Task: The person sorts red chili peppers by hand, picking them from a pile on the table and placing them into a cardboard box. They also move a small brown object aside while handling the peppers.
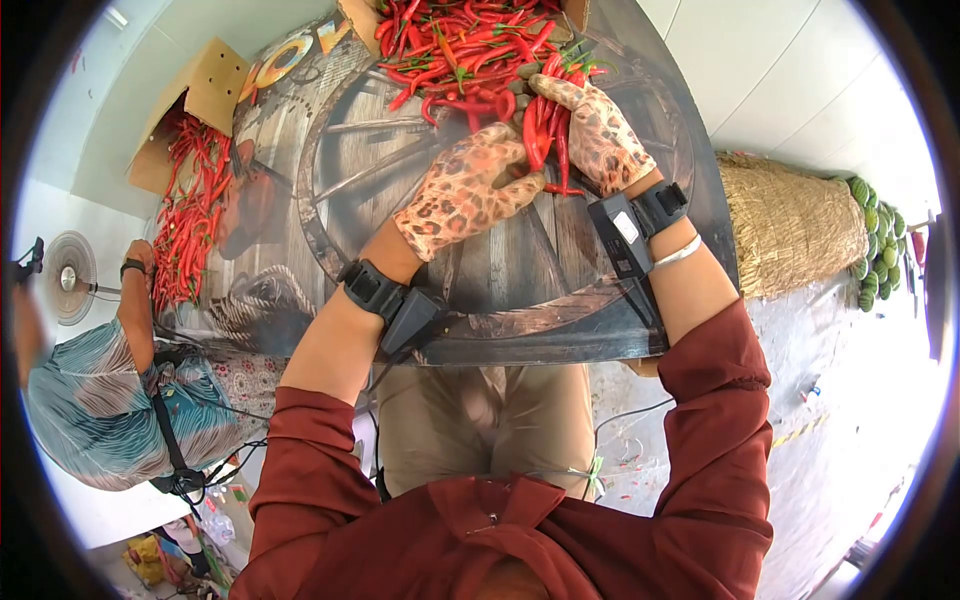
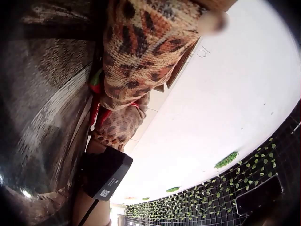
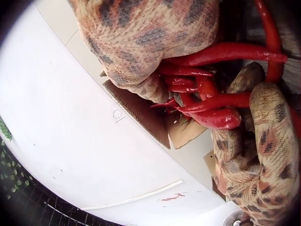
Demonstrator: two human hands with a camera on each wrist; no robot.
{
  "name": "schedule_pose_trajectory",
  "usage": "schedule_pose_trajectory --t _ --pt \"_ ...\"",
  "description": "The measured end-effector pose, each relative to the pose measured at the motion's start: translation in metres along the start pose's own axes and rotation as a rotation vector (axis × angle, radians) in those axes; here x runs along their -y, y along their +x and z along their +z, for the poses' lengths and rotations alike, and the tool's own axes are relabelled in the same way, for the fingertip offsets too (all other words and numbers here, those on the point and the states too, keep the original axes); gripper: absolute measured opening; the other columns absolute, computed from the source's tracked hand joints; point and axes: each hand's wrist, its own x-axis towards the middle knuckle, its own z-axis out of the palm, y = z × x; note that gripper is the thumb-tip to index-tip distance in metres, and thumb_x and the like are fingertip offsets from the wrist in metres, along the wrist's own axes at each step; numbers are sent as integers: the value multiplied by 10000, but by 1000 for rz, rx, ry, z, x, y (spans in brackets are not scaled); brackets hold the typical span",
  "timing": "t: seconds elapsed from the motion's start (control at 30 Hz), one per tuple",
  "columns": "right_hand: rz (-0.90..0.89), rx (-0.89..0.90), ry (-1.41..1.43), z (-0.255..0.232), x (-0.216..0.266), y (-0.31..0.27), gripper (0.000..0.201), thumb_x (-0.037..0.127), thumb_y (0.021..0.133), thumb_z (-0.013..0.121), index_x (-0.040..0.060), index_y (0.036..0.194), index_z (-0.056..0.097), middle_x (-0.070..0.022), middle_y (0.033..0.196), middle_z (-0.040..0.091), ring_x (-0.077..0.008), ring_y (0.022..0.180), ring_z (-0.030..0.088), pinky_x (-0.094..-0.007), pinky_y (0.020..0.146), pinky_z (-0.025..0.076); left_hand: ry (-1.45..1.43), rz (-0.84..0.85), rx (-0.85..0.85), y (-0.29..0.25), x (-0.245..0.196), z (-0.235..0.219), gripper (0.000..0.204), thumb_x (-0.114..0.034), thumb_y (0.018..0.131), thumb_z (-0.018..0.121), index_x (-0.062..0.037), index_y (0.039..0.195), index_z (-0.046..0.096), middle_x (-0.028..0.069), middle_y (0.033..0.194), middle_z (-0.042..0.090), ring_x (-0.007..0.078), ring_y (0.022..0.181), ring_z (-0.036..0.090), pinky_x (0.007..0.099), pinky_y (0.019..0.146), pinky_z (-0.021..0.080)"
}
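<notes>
A bunch of red chilies [image 1: 540, 125] hangs from my gloved right hand [image 1: 600, 135], whose fingers and thumb grip it near the green stems. My gloved left hand [image 1: 470, 190] is just left of the bunch, fingers bent, its thumb against one chili [image 1: 565, 190]. In the right wrist view, chilies [image 3: 216, 117] lie between the right hand [image 3: 146, 42] and the left hand [image 3: 263, 155]; whether the left fingers grip one is unclear. The left wrist view shows a green-stemmed chili [image 2: 96, 87] beside the left hand [image 2: 141, 52]. A large chili heap [image 1: 460, 50] lies beyond both hands.
The heap spills from a cardboard box [image 1: 358, 22] at the table's far side. Another open box [image 1: 215, 85] with chilies [image 1: 190, 220] is at the left, near a person [image 1: 90, 400] and a fan [image 1: 70, 277]. The table's edge [image 1: 540, 350] runs before my body.
</notes>
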Motion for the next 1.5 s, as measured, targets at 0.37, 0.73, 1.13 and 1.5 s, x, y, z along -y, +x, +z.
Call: schedule_pose_trajectory --t 0.37,0.73,1.13,1.5 --pt "195 -91 364 4 0 5 275 100 911 545 -26 1155 562 -107 1057 634 -189 967 611 -324 847 521 -17 -8 -27 -5 10 7 322 -292 820 640 -37 1018 630 154 1012 626 322 1020 573 388 885 469" --pt "200 -71 474 0 -2 6 242 77 914 529 -23 1132 565 -128 1003 637 -213 886 632 -356 821 542 -5 -19 -25 -1 0 2 261 -217 826 665 -48 1023 641 156 1027 617 318 1025 559 384 893 455" --pt "155 52 561 -1 -9 8 235 112 920 532 -4 1124 546 -115 981 604 -206 861 597 -338 798 518 -74 57 -18 -2 4 2 247 -202 828 652 -81 1044 645 133 1038 607 305 1003 550 383 898 442" --pt "154 49 531 1 -6 7 220 113 922 534 -2 1108 548 -108 952 591 -200 849 592 -337 790 519 -88 14 -17 -2 2 1 235 -203 838 644 -65 1027 633 127 984 594 310 963 560 390 864 452"
